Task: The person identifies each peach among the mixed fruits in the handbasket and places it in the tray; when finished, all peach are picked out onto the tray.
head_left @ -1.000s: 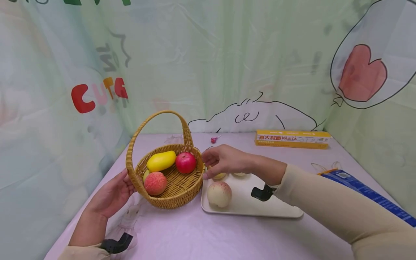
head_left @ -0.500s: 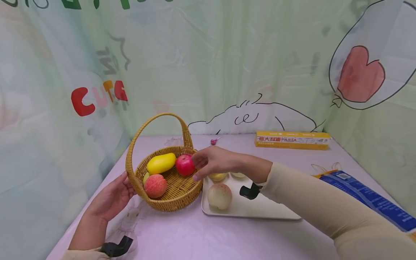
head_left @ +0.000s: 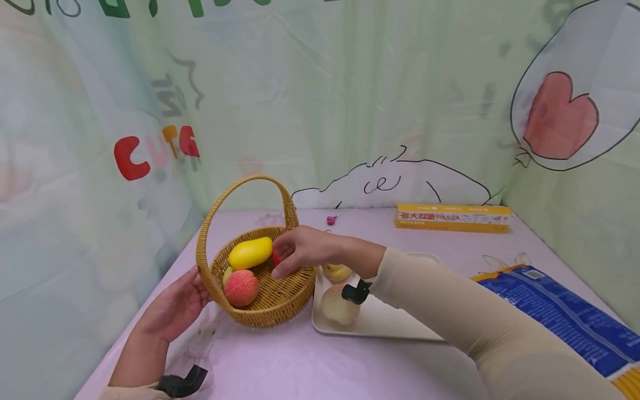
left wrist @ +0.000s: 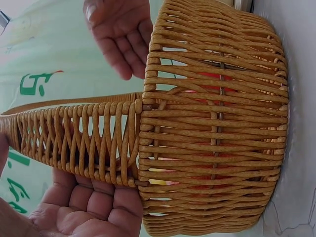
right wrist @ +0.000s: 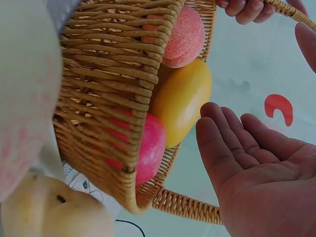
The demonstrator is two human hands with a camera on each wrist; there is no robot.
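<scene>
A wicker basket [head_left: 270, 316] with a tall arched handle stands left of centre. Inside lie a yellow oblong fruit [head_left: 250, 253], a pinkish-red peach [head_left: 241, 288] and a round red fruit [right wrist: 150, 153], which is mostly hidden in the head view. My left hand [head_left: 175, 305] holds the base of the handle on the basket's left side, its fingers curled behind the weave [left wrist: 94, 202]. Over the basket's right part hovers my right hand [head_left: 307, 247], fingers loosely extended and palm bare in the right wrist view.
Right of the basket, a pale tray [head_left: 390, 328] carries a whitish peach [head_left: 340, 305] and yellow fruit [head_left: 336, 271], partly behind my right arm. A lollipop [head_left: 331, 220] and a pasta box [head_left: 452, 218] lie at the back. A blue packet [head_left: 555, 311] is at right.
My right hand has moved left from the basket's right rim to over its inside, now covering most of the red fruit. The left hand stays on the handle.
</scene>
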